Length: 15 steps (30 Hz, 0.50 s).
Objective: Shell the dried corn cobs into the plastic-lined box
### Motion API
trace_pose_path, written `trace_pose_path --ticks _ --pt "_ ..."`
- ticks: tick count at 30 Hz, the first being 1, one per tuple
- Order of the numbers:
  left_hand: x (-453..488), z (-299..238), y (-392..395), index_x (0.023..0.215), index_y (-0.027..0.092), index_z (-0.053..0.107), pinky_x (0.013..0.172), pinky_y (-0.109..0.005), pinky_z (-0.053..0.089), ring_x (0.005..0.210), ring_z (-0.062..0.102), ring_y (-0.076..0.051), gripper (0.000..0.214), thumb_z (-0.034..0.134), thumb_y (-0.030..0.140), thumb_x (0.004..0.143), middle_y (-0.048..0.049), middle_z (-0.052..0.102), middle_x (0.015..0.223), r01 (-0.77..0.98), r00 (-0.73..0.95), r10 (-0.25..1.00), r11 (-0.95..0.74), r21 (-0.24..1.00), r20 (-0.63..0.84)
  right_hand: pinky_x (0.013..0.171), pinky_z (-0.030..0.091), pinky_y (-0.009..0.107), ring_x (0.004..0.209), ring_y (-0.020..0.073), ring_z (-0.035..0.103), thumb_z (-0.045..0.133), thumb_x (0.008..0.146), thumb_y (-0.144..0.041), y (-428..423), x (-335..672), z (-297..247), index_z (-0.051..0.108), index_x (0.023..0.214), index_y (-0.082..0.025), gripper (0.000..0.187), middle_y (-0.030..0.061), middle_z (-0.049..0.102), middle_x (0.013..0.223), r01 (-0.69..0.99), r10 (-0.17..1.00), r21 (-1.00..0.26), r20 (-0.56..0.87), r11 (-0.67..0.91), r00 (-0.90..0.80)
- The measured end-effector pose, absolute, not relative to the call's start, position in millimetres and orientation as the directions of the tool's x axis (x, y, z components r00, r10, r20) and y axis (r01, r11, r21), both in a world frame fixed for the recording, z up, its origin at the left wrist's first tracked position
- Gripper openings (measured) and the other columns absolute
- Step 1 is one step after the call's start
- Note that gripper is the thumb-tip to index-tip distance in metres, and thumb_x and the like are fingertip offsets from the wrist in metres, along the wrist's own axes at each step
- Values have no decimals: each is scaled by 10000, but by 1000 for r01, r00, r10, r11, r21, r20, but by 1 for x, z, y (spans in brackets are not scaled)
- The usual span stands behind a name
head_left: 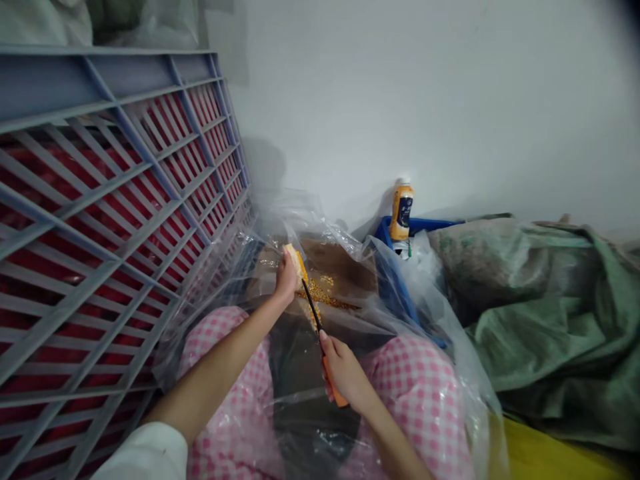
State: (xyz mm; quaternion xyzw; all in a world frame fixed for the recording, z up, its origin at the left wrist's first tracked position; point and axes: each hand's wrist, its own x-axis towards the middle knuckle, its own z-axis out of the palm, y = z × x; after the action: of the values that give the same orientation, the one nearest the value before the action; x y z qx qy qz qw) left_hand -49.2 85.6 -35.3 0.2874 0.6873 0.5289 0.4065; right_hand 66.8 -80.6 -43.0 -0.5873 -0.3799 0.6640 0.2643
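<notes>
My left hand grips a yellow corn cob near its top end and holds it tilted over my lap. Wrapped round the orange handle of a knife, my right hand lays the dark blade against the cob's side. Loose yellow kernels lie in a heap just beyond the cob, on a clear plastic sheet over a brown surface. My knees in pink checked trousers frame both hands.
A blue-grey plastic crate with red contents stands close on the left. An orange bottle rests in a blue bin by the white wall. A green sack lies at the right, a yellow surface below it.
</notes>
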Motion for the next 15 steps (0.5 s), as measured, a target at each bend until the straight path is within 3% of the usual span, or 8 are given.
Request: trace_pose_path --ticks 4,7,11,15 --pt "-38 -43 78 846 174 592 918 -359 427 1007 604 -260 374 343 438 936 -117 663 896 99 -485 864 206 974 -133 279 334 194 278 78 385 317 915 -582 -71 52 -40 401 718 -220 421 -86 410 453 17 779 -785 -617 -619 -111" --pt "-30 -52 73 838 180 602 914 -360 426 988 610 -263 369 363 448 925 -117 666 901 127 -454 881 213 969 -134 287 342 186 285 74 395 309 930 -553 -63 48 -39 401 723 -217 405 -81 422 465 4 791 -792 -610 -610 -49" --pt "-36 -46 77 918 142 618 951 -369 415 1071 588 -269 448 291 447 948 -153 668 1006 61 -487 845 285 957 -221 286 348 188 281 72 398 292 935 -552 -66 55 -37 400 748 -219 397 -83 441 480 -28 762 -762 -647 -647 -35" --pt "-46 -32 87 1010 127 625 938 -362 444 1083 600 -262 449 292 423 956 -167 656 1097 -54 -487 842 238 970 -234 277 331 189 273 72 389 344 887 -631 -77 61 -41 401 711 -215 455 -84 411 458 28 829 -833 -553 -553 -91"
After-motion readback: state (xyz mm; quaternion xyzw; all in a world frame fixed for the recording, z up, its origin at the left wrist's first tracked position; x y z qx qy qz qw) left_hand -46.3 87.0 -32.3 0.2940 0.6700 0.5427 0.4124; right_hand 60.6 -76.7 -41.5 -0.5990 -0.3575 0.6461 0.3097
